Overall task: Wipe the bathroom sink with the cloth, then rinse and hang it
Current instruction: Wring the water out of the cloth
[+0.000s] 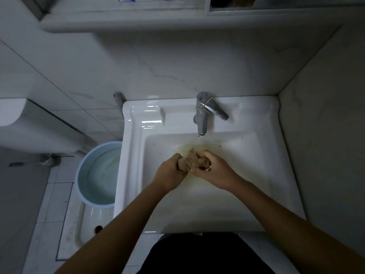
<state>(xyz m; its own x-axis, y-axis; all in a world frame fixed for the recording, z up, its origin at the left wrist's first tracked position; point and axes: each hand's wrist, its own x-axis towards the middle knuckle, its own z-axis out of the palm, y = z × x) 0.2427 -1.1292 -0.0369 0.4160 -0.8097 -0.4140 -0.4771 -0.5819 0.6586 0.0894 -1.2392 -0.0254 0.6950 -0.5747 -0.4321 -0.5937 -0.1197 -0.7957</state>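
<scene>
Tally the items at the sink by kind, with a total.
Crumpled brown cloth: 1
Bare hands gripping it: 2, left hand and right hand
Grey metal lever tap: 1
White ceramic sink: 1
Round light-blue plastic tub holding water: 1
Total: 6

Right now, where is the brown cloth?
Head view, centre: the brown cloth is gripped between left hand and right hand over the white ceramic sink, in front of the metal faucet.
</scene>
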